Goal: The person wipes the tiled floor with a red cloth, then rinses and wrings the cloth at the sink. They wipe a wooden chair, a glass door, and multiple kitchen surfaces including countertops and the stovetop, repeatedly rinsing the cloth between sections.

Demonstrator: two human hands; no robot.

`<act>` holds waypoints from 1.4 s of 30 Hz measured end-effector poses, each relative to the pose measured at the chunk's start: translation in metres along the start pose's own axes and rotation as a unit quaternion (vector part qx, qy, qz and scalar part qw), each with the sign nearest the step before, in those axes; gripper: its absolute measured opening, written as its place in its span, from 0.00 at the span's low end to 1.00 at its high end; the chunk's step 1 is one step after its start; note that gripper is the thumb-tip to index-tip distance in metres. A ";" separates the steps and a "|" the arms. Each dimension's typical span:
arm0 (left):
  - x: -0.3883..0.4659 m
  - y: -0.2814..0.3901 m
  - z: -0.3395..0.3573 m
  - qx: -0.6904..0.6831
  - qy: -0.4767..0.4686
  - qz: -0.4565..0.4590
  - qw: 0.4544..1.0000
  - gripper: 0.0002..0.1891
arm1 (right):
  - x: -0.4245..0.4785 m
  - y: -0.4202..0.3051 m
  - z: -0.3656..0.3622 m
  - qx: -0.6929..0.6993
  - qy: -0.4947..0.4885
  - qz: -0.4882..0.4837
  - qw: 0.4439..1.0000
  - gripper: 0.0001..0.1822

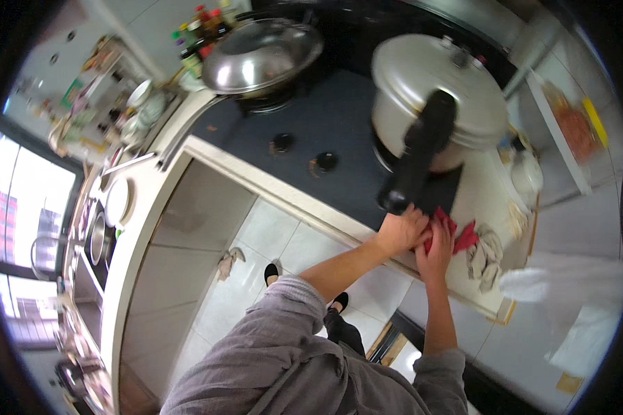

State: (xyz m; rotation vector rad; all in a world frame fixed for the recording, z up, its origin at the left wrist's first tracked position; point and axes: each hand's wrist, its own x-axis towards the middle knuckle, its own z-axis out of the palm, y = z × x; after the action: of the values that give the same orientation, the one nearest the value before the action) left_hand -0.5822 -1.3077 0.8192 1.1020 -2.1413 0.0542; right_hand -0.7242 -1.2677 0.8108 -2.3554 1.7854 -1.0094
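Observation:
Both my hands are together at the front right edge of the gas stove, just below the black handle of a large metal pressure cooker. My right hand holds a bunched red cloth. My left hand lies against the same cloth, its fingers near the handle's end; how firmly it grips is partly hidden. A crumpled pale rag rests on the counter right beside the red cloth. The cooker stands on the right burner with its lid on.
A wok with a domed metal lid sits on the left burner, sauce bottles behind it. Two stove knobs face me. The counter curves left toward a sink with a metal pot. Another rag lies on the tiled floor.

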 end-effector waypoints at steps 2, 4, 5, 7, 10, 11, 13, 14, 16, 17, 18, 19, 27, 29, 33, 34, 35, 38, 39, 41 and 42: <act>-0.032 -0.012 -0.029 -0.043 0.013 -0.007 0.999 0.14 | -0.008 -0.031 -0.005 0.036 -0.055 -0.049 0.997 0.25; -0.054 -0.026 -0.056 -0.030 0.021 -0.011 0.999 0.14 | -0.009 -0.053 -0.003 0.070 -0.129 -0.090 0.985 0.27; -0.067 -0.037 -0.066 -0.019 0.015 -0.022 0.999 0.15 | -0.004 -0.066 0.006 0.076 -0.135 -0.107 0.982 0.28; -0.084 -0.058 -0.084 0.005 0.017 -0.054 0.998 0.15 | 0.002 -0.093 0.025 0.086 -0.151 -0.140 0.975 0.29; -0.095 -0.103 -0.109 0.044 0.022 -0.115 0.992 0.16 | 0.029 -0.133 0.066 0.076 -0.178 -0.151 0.969 0.30; -0.100 -0.119 -0.120 0.061 0.032 -0.124 0.990 0.16 | 0.038 -0.149 0.080 0.069 -0.184 -0.154 0.968 0.29; -0.110 -0.150 -0.141 0.086 0.049 -0.138 0.985 0.16 | 0.051 -0.176 0.109 0.043 -0.193 -0.152 0.968 0.28; -0.116 -0.163 -0.152 0.094 0.044 -0.159 0.982 0.18 | 0.059 -0.192 0.122 0.034 -0.196 -0.156 0.968 0.28; -0.125 -0.193 -0.170 0.113 0.079 -0.190 0.972 0.18 | 0.076 -0.226 0.147 0.016 -0.207 -0.153 0.966 0.27; -0.130 -0.207 -0.178 0.122 0.096 -0.205 0.966 0.18 | 0.084 -0.240 0.159 0.016 -0.203 -0.160 0.966 0.27; -0.136 -0.222 -0.188 0.115 0.084 -0.230 0.963 0.20 | 0.091 -0.254 0.174 0.018 -0.199 -0.166 0.966 0.27; -0.141 -0.237 -0.196 0.113 0.082 -0.243 0.960 0.20 | 0.098 -0.268 0.188 0.020 -0.196 -0.173 0.965 0.27; -0.187 -0.375 -0.254 0.161 0.113 -0.308 0.931 0.18 | 0.162 -0.378 0.312 0.118 -0.084 -0.278 0.950 0.25; -0.202 -0.388 -0.306 0.174 0.123 -0.348 0.913 0.18 | 0.173 -0.434 0.323 0.205 -0.173 -0.245 0.932 0.26; -0.262 -0.389 -0.413 0.283 0.274 -0.405 0.825 0.16 | 0.169 -0.572 0.319 0.172 -0.103 -0.356 0.912 0.29; -0.293 -0.389 -0.425 0.318 0.233 -0.426 0.814 0.15 | 0.157 -0.590 0.338 0.126 -0.142 -0.349 0.918 0.29; -0.328 -0.393 -0.428 0.352 0.194 -0.447 0.799 0.14 | 0.139 -0.609 0.352 0.051 -0.224 -0.379 0.896 0.30; -0.383 -0.373 -0.445 0.351 0.170 -0.490 0.780 0.16 | 0.082 -0.640 0.373 0.138 -0.197 -0.387 0.890 0.29; -0.396 -0.358 -0.449 0.349 0.166 -0.505 0.772 0.16 | 0.068 -0.645 0.365 0.143 -0.205 -0.409 0.878 0.29; -0.421 -0.323 -0.459 0.344 0.171 -0.531 0.755 0.16 | 0.047 -0.658 0.346 0.160 -0.217 -0.454 0.850 0.30; -0.431 -0.308 -0.468 0.344 0.175 -0.537 0.750 0.16 | 0.034 -0.663 0.338 0.154 -0.222 -0.471 0.840 0.30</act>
State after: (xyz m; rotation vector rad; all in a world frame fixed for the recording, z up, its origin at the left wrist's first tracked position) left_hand 0.0741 -1.0447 0.8191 2.3773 -0.8675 0.4939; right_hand 0.0161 -1.1878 0.8139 -2.8779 0.2158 -0.5823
